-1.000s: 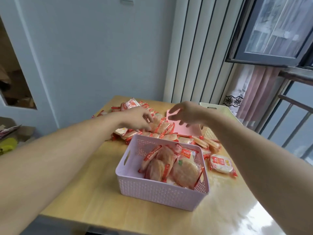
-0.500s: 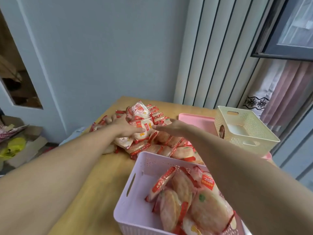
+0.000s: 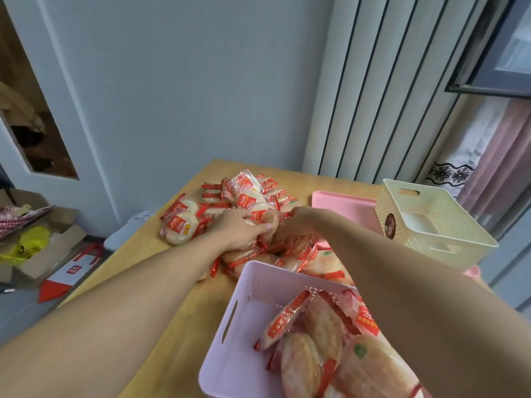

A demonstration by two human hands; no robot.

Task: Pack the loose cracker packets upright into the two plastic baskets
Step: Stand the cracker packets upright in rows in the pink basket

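Note:
A heap of red-and-clear cracker packets [image 3: 184, 225] lies on the far half of the wooden table [image 3: 149, 254]. Both hands reach into the heap's middle. My left hand [image 3: 238, 229] is closed over a cracker packet [image 3: 268, 219], and my right hand [image 3: 296, 221] grips packets from the other side. Close to me stands the pink basket [image 3: 238, 326], holding several packets that lean upright in its right part. The cream basket [image 3: 431, 222] sits at the right with nothing visible inside.
A pink tray [image 3: 344, 205] lies under the cream basket at the back right. The table's left edge drops to a floor with cardboard boxes [image 3: 43, 248] and a red-and-white bag [image 3: 69, 274]. Wall and ribbed panel stand behind the table.
The view has tilted down and come closer. Both hands moved deeper into the heap and closed on packets in its middle; the pink basket now sits lower in view.

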